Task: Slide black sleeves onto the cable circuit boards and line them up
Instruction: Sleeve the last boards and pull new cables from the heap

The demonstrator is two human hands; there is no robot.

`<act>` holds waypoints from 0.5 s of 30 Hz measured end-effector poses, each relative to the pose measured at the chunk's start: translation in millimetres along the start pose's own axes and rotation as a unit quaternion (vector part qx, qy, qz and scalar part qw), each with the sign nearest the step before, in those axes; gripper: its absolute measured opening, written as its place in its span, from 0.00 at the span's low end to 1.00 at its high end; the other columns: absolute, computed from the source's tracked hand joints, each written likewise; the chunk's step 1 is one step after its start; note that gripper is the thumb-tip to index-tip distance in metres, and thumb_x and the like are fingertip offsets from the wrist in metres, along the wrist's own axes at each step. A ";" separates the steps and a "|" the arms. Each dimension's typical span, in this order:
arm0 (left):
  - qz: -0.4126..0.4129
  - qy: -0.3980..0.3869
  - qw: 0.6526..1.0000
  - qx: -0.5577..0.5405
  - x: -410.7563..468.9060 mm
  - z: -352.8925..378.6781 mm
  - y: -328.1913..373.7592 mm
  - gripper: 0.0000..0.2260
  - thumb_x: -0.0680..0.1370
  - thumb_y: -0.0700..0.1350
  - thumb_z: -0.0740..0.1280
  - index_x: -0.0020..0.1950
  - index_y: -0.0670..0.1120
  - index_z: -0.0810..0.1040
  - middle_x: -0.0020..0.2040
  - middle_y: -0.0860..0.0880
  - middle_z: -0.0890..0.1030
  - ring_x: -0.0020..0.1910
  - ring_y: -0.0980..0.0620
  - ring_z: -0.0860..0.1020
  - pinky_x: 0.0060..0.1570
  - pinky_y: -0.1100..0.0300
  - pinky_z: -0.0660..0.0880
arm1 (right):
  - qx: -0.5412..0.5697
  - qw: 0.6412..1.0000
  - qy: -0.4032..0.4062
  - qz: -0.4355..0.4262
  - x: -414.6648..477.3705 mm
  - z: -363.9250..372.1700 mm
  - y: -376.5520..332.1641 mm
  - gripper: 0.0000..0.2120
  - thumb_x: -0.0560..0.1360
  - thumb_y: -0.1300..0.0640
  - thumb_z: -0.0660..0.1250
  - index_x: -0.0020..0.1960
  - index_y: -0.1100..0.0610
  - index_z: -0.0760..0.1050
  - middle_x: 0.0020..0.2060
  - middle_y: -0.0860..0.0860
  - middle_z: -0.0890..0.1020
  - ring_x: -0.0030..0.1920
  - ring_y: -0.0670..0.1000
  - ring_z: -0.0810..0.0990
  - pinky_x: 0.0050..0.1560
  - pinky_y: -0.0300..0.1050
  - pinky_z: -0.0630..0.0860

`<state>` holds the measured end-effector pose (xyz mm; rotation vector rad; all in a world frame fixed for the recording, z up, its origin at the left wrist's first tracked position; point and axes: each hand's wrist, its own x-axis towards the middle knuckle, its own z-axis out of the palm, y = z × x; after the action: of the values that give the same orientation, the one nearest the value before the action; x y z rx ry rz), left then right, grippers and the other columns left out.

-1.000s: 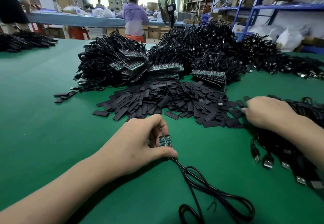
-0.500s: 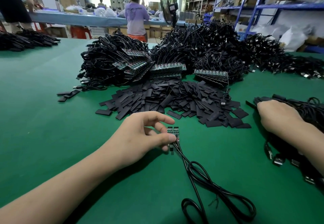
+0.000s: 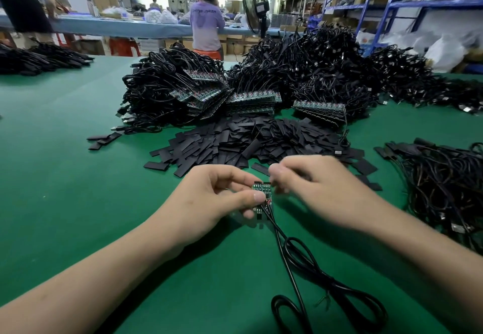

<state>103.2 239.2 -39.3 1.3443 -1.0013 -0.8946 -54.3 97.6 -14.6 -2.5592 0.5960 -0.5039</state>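
My left hand [image 3: 217, 197] pinches a small pair of green circuit boards [image 3: 262, 189] between thumb and fingers, just above the green table [image 3: 65, 177]. Their black cable [image 3: 295, 260] trails toward me in loose coils. My right hand [image 3: 316, 192] is blurred, with its curled fingertips right beside the boards. Whether it holds a sleeve or touches the boards is unclear. A heap of flat black sleeves [image 3: 248, 143] lies just beyond both hands.
Behind the sleeves rise stacks of bare boards [image 3: 251, 98] on big piles of black cables [image 3: 326, 67]. A bundle of sleeved cables [image 3: 444, 177] lies at the right. More cables [image 3: 39, 58] lie far left. A person [image 3: 207, 20] stands at a far bench.
My right hand has swung left from the cable bundle to the boards. My left hand has lifted the boards slightly and tightened its pinch on them.
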 end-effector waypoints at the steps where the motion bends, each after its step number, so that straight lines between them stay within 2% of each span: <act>1: 0.004 0.002 1.000 -0.002 0.0 -0.3 0.6 0.11 0.66 0.44 0.77 0.47 0.44 0.86 0.40 0.43 0.86 0.33 0.54 0.82 0.34 0.67 0.77 | 0.034 0.999 -0.010 -0.008 0.3 7.2 -4.0 0.19 0.80 0.39 0.59 0.37 0.47 0.77 0.32 0.38 0.81 0.32 0.38 0.76 0.34 0.32 0.68; 4: 0.011 0.021 1.000 0.002 0.9 -3.0 1.3 0.11 0.67 0.44 0.77 0.48 0.44 0.86 0.39 0.46 0.86 0.32 0.56 0.82 0.32 0.71 0.74 | 0.182 0.982 -0.051 0.007 0.8 16.7 -4.9 0.17 0.83 0.48 0.63 0.37 0.50 0.77 0.31 0.46 0.83 0.31 0.40 0.79 0.36 0.29 0.70; 6: 0.010 0.029 0.999 0.014 0.7 -2.7 1.0 0.11 0.67 0.47 0.77 0.47 0.44 0.86 0.38 0.46 0.86 0.33 0.56 0.82 0.32 0.71 0.74 | 0.250 0.966 -0.056 0.016 -2.0 19.5 -4.2 0.14 0.83 0.52 0.65 0.40 0.53 0.78 0.32 0.50 0.83 0.33 0.45 0.82 0.38 0.32 0.74; 9: 0.012 0.016 0.999 0.042 0.2 0.3 -0.6 0.09 0.68 0.53 0.76 0.43 0.48 0.87 0.36 0.48 0.85 0.34 0.57 0.81 0.33 0.68 0.75 | 0.257 0.966 -0.033 0.012 -4.9 24.4 -1.5 0.13 0.82 0.52 0.66 0.41 0.55 0.79 0.31 0.50 0.83 0.33 0.45 0.81 0.40 0.38 0.77; 12: 0.015 0.008 0.999 0.031 0.9 1.8 0.9 0.06 0.69 0.52 0.75 0.40 0.50 0.87 0.34 0.49 0.84 0.31 0.58 0.80 0.33 0.67 0.76 | 0.268 0.963 -0.029 0.006 -6.1 25.3 -2.6 0.13 0.83 0.53 0.65 0.41 0.54 0.79 0.31 0.49 0.82 0.33 0.44 0.79 0.41 0.37 0.75; 15: 0.001 0.002 1.000 -0.004 1.2 1.6 3.4 0.08 0.67 0.51 0.75 0.40 0.48 0.87 0.35 0.46 0.84 0.32 0.56 0.79 0.35 0.66 0.77 | 0.333 0.942 -0.038 0.011 -6.3 25.2 -3.7 0.13 0.83 0.54 0.64 0.41 0.55 0.79 0.32 0.50 0.81 0.34 0.45 0.78 0.39 0.36 0.74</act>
<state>102.0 237.6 -35.9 1.3368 -0.9956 -0.8930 -47.4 112.5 -35.0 -1.9134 0.3430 -0.4926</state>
